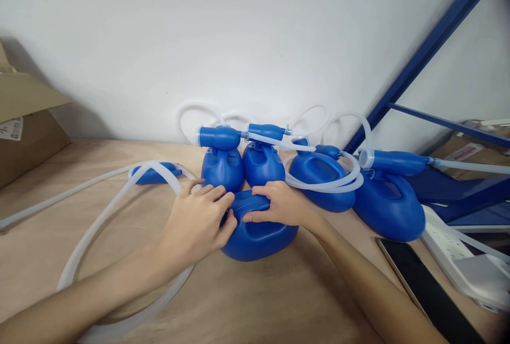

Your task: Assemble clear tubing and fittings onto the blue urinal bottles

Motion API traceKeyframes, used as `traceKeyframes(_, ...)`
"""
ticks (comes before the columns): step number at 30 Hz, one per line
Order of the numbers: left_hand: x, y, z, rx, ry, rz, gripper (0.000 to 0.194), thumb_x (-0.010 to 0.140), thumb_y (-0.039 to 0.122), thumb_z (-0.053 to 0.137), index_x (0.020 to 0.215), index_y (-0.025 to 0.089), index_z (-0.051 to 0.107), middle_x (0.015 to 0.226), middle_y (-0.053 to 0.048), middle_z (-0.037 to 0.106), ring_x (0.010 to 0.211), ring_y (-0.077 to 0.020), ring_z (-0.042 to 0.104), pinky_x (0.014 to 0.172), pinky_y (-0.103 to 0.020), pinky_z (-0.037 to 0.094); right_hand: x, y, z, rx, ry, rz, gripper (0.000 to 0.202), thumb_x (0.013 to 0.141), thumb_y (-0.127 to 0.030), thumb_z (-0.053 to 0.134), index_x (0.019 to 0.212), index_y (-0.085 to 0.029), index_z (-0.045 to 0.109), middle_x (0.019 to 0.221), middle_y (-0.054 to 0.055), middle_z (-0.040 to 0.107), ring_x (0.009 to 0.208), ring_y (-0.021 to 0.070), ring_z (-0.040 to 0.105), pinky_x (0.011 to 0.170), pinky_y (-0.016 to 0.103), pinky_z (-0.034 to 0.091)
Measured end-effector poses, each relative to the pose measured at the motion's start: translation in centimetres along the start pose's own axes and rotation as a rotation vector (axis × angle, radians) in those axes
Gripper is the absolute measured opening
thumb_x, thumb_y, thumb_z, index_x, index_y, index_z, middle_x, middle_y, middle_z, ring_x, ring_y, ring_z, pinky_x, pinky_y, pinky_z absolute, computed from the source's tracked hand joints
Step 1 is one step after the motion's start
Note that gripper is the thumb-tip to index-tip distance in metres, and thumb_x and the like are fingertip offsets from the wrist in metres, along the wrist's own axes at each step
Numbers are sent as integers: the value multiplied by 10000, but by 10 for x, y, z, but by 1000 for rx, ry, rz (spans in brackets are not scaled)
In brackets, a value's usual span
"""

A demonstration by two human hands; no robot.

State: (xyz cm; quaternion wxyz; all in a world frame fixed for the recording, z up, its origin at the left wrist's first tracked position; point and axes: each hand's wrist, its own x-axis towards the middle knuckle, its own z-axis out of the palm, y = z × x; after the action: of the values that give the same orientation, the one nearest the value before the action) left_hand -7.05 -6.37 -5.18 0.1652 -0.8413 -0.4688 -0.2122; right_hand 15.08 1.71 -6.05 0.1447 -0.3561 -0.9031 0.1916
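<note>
A blue plastic urinal bottle (258, 240) lies on the wooden table in front of me. My right hand (285, 203) wraps round its handle from the right, with the thumb on the near side. From the left, my left hand (203, 216) curls over the bottle's neck end; its fingers cover the mouth, so what lies under them is hidden. A thick white tube (85, 238) loops over the table beside my left forearm. Behind that hand lies a loose blue funnel-shaped piece (155, 174), with the tube crossing over it.
Several more blue bottles stand behind, including one with a coiled white tube (338, 185) and a bottle at right (388, 206). A phone (422, 280) and a white power strip (454, 254) lie at right. A cardboard box (32, 137) sits at left; a blue metal frame (422, 62) rises at right.
</note>
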Motion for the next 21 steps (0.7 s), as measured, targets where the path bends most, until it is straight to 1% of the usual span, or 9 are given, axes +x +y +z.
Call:
traceKeyframes(4, -2, -3, 0, -40, -11, 33, 249, 956, 208, 463, 764, 195, 622, 750, -35, 689, 699, -256, 686, 912, -561, 525, 0, -1, 0, 6, 7, -8, 504, 837, -664, 784, 721, -213, 593, 668, -26, 596, 701, 167, 584, 661, 282, 331)
traceKeyframes(8, -4, -6, 0, -65, -4, 56, 274, 968, 197, 459, 752, 196, 628, 778, -32, 716, 704, -231, 690, 1002, -550, 510, 0, -1, 0, -2, 3, -7, 476, 836, -635, 801, 732, -210, 612, 675, -29, 600, 704, 163, 587, 655, 275, 335)
traceKeyframes(11, -4, -5, 0, -43, -5, 48, 301, 987, 215, 455, 785, 194, 677, 819, -44, 749, 740, -242, 707, 1040, -569, 497, 0, -1, 0, -4, 1, 0, 454, 821, -612, 826, 750, -207, 634, 684, -29, 610, 710, 165, 596, 661, 272, 340)
traceKeyframes(13, -5, -5, -5, -33, -33, 51, 337, 1019, 240, 437, 869, 195, 736, 925, -66, 786, 822, -272, 735, 1051, -588, 491, 1, -1, 0, 8, -2, 4, 439, 814, -595, 839, 767, -204, 646, 698, -29, 624, 715, 167, 603, 668, 273, 341)
traceKeyframes(15, -7, -10, -15, -44, -95, 51, 365, 1055, 328, 431, 1053, 212, 777, 1075, -92, 800, 937, -318, 750, 1019, -581, 512, 1, -1, -1, 29, -5, 2, 434, 822, -587, 835, 763, -201, 645, 702, -30, 629, 709, 161, 598, 669, 274, 339)
traceKeyframes(17, -11, -26, -33, -95, -164, -5, 427, 1062, 490, 441, 1275, 275, 742, 1173, -82, 796, 980, -342, 754, 917, -527, 557, 2, -2, -3, 63, -12, 3, 455, 831, -596, 819, 732, -198, 624, 682, -35, 611, 687, 150, 581, 658, 276, 333)
traceKeyframes(18, -13, -38, -43, -127, -198, -61, 483, 1045, 584, 446, 1356, 321, 705, 1197, -59, 795, 980, -344, 758, 858, -492, 568, 2, -2, -3, 89, -18, 7, 468, 830, -603, 814, 716, -197, 612, 670, -37, 600, 676, 145, 570, 649, 275, 329)
traceKeyframes(19, -15, -54, -54, -144, -203, -147, 526, 1020, 663, 432, 1378, 376, 691, 1152, -27, 808, 917, -338, 764, 796, -467, 568, 2, -2, -4, 118, -27, 11, 480, 823, -610, 814, 704, -196, 602, 661, -39, 592, 665, 142, 560, 637, 274, 326)
traceKeyframes(21, -19, -97, -75, -111, -204, -325, 602, 972, 770, 363, 1319, 431, 722, 1161, 23, 809, 968, -359, 761, 819, -482, 559, 1, 0, -5, 181, -48, 13, 487, 800, -611, 824, 694, -195, 595, 657, -39, 590, 649, 136, 546, 615, 270, 324)
